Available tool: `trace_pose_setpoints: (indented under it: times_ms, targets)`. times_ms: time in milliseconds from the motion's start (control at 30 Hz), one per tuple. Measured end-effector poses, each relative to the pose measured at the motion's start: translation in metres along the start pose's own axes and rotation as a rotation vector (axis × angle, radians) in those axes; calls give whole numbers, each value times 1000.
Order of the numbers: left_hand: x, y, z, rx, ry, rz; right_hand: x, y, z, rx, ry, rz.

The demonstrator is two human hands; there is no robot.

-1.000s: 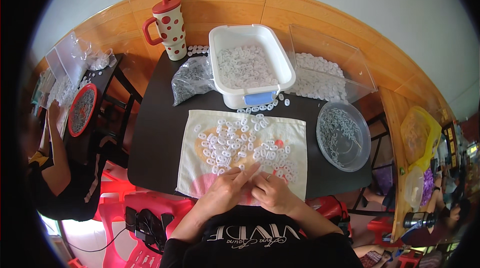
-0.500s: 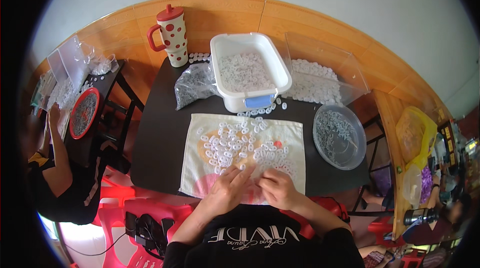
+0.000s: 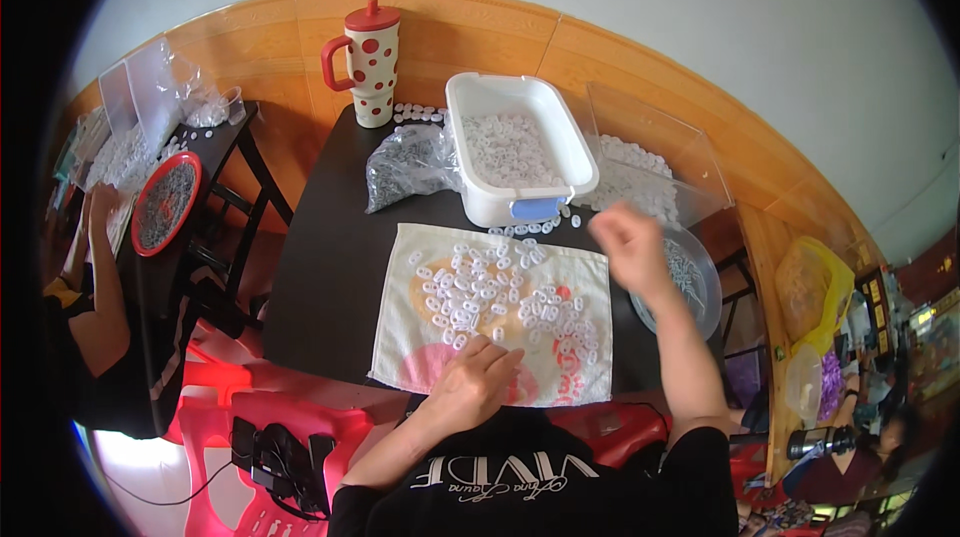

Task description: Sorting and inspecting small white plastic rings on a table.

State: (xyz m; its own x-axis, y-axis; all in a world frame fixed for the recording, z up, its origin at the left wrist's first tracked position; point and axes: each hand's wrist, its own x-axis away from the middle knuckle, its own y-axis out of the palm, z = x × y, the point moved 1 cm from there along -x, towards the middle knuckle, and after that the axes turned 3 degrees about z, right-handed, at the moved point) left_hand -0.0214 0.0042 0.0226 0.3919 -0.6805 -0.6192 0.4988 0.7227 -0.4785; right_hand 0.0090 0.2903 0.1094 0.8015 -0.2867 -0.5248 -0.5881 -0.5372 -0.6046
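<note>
White pieces (image 3: 465,313) on the towel (image 3: 402,302).
I see the left hand (image 3: 473,379) half curled, near; the right hand (image 3: 632,245), blurred, loosely curled, partly hides the right bowl (image 3: 704,305). Their hold I cannot tell. Shirt lettering (image 3: 500,470) is inverted.

pieces (image 3: 487,293) on towel (image 3: 396,335), tub (image 3: 486,207) behind

One towel (image 3: 541,355), one white tub (image 3: 486,208), one tumbler (image 3: 375,82)
</note>
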Motion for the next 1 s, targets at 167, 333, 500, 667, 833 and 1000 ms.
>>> trace_pose_setpoints:
  times_ms: [167,333,500,667,833,1000]
  targets:
    - [-3,-1,0,-4,30,-77,21,58,16,352,-68,-264]
    - [-2,-1,-3,19,20,-65,14,70,21,392,-67,-381]
    - [-3,-1,-2,32,3,-62,26,66,27,343,-99,-343]
    - [-4,-3,-2,47,-6,-47,33,57,25,15,23,-359]
    - [-5,0,-1,37,-19,-38,32,51,27,-52,143,-364]
    - [-2,0,-2,33,-34,-27,45,40,-9,-161,44,-268]
